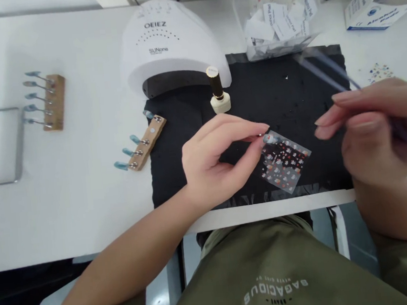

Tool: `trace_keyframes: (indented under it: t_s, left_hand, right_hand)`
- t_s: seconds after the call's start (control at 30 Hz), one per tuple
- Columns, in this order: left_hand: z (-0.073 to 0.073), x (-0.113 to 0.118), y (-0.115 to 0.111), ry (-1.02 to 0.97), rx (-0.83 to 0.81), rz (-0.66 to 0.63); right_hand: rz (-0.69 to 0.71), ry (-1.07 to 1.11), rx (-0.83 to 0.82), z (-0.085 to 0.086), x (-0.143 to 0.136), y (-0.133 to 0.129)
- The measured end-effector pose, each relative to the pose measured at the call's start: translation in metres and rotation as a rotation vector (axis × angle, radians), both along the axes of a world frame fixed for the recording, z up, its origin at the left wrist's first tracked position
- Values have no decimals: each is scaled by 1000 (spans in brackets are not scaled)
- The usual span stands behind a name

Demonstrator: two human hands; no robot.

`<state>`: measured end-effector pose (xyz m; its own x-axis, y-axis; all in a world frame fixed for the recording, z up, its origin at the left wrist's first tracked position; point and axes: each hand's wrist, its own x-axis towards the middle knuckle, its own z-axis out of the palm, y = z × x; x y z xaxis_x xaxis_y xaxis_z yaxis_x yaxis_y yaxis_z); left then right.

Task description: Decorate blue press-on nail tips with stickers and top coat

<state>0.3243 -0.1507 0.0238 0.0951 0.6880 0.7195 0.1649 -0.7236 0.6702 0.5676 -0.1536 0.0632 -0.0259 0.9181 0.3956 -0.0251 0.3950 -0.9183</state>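
Note:
My left hand (221, 155) is closed in a pinch on the small metal stem of a false nail tip (271, 139), bluish with pale and reddish marks. Just under that nail tip lies a clear sheet of nail stickers (286, 171) printed with small white, red and orange motifs. Over on the right, my right hand (374, 126) grips a pair of purplish tweezers (332, 68); they are blurred, with their prongs pointing up and left above the black mat. Whether anything sits between the prongs I cannot make out.
Behind my left hand a nail polish bottle (220, 95) stands before a white nail lamp (175, 45). Wooden holders (147, 143) with blue nail tips are at left. A clear bin (277, 25) of alcohol pads, a pad box (378, 4) and scattered gems (379, 72) lie right.

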Motion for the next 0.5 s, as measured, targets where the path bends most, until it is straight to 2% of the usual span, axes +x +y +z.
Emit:
trace_keyframes:
  t_s: [0.07, 0.13, 0.27, 0.37, 0.5]
  left_hand:
    - [1, 1, 0, 42, 64, 1]
    - [2, 2, -1, 98, 95, 1]
    - [2, 1, -3, 178, 117, 18]
    - [1, 0, -5, 204, 129, 44]
    - [2, 0, -5, 221, 120, 30]
  right_hand:
    - [-15, -203, 132, 3, 0, 2]
    - [29, -312, 244, 4, -2, 5]
    - [160, -235, 299, 0, -11, 11]
    - [176, -176, 330, -3, -14, 13]
    - [179, -261, 315, -4, -9, 14]
